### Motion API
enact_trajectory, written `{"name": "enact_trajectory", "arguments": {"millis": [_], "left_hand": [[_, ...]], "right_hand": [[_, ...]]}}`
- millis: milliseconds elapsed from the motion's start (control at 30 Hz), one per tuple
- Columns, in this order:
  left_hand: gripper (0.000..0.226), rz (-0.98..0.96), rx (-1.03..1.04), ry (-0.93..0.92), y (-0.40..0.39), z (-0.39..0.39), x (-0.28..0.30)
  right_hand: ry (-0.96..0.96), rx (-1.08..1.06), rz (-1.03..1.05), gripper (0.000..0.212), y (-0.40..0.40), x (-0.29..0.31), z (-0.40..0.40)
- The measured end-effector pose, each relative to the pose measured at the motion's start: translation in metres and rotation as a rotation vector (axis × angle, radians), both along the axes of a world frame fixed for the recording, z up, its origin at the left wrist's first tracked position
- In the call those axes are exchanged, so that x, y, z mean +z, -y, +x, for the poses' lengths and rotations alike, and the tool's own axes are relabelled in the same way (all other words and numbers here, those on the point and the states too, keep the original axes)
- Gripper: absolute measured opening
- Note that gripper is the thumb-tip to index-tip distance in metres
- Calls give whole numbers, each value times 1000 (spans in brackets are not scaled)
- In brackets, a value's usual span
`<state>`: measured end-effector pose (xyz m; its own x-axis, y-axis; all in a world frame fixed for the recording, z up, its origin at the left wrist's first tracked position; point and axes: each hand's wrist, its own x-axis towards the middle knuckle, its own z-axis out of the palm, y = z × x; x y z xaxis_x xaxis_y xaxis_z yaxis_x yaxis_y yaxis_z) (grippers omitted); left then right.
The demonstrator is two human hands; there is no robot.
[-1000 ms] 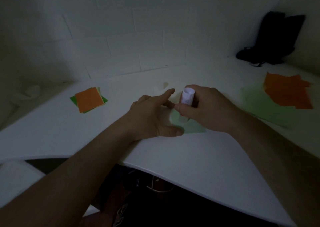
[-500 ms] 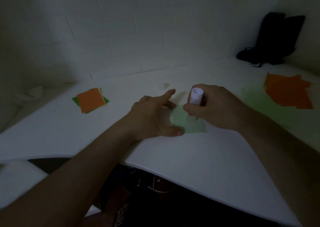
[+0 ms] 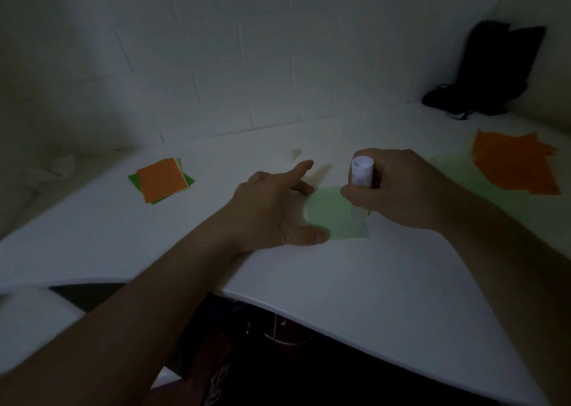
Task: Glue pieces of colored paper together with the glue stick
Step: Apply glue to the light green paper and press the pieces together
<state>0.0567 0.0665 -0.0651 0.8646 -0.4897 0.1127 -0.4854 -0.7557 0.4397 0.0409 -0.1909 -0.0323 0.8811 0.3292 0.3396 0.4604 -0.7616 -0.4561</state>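
Note:
A small light green paper square lies flat on the white table in the middle. My left hand rests spread on its left edge, thumb and fingers pressing it down. My right hand grips a white glue stick held upright, its lower tip touching the square's right side. A small stack of orange, green and pale squares sits at the left. Larger orange sheets lie over a light green sheet at the right.
A black bag leans in the far right corner against the white brick wall. A crumpled white piece lies at the far left. A tiny paper scrap sits behind my hands. The table's curved front edge runs close below my forearms.
My right hand has moved the glue stick rightward across the green square, uncovering more of the paper. The left hand stays pressed on the left edge.

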Motion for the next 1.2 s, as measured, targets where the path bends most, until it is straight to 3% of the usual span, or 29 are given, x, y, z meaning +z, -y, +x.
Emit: {"name": "enact_trajectory", "arguments": {"millis": [167, 367, 667, 1033, 1200], "left_hand": [[123, 27, 31, -11, 2, -6, 4], [125, 26, 31, -12, 1, -5, 4], [127, 37, 41, -1, 2, -6, 3], [122, 30, 46, -1, 5, -6, 6], [116, 18, -6, 17, 4, 1, 1]], "right_hand": [[85, -47, -18, 29, -1, 1, -1], [25, 12, 207, 22, -20, 3, -4], [-86, 26, 143, 18, -29, -7, -7], [-86, 54, 162, 16, -39, -8, -8], [-110, 88, 185, 31, -47, -4, -11]]}}
